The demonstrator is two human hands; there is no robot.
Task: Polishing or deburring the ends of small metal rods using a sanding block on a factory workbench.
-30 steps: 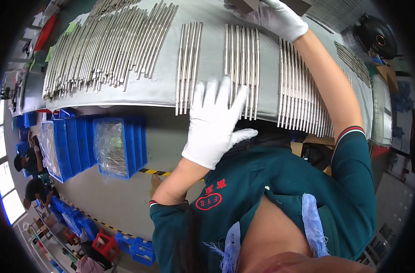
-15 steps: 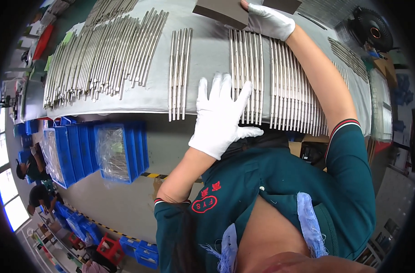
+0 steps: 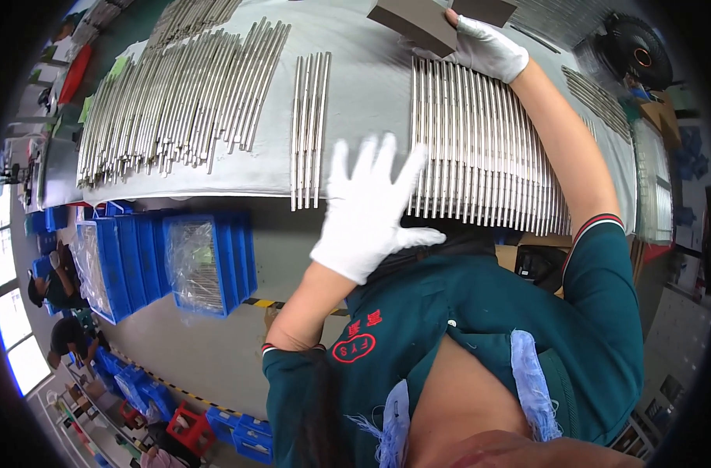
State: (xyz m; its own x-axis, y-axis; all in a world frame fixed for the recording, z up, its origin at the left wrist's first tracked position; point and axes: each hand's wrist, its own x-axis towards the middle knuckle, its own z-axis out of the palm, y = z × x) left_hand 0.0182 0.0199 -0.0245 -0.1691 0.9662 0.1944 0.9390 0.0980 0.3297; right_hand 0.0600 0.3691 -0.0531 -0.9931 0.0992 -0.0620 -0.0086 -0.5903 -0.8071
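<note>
My left hand (image 3: 363,210), in a white glove, is open with its fingers spread. It is beside the near left end of a wide row of thin metal rods (image 3: 480,148), the forefinger close to the outermost rod. My gloved right hand (image 3: 486,48), one bare fingertip showing, holds a dark grey-brown block (image 3: 412,23) at the far ends of that row. Most of its fingers are hidden behind the block and glove. Left of the row lies a narrow group of several rods (image 3: 309,129), apart from it.
A large loose pile of rods (image 3: 176,101) covers the table's left part. Another dark block (image 3: 484,9) lies at the far edge. A black fan (image 3: 640,51) stands far right. Blue crates (image 3: 215,265) with plastic-wrapped rods stand below the table. Other people (image 3: 55,281) are far left.
The separate middle group of rods has shifted right and now adjoins the wide row. My right hand and the block moved right. My left hand drew slightly left and nearer to me.
</note>
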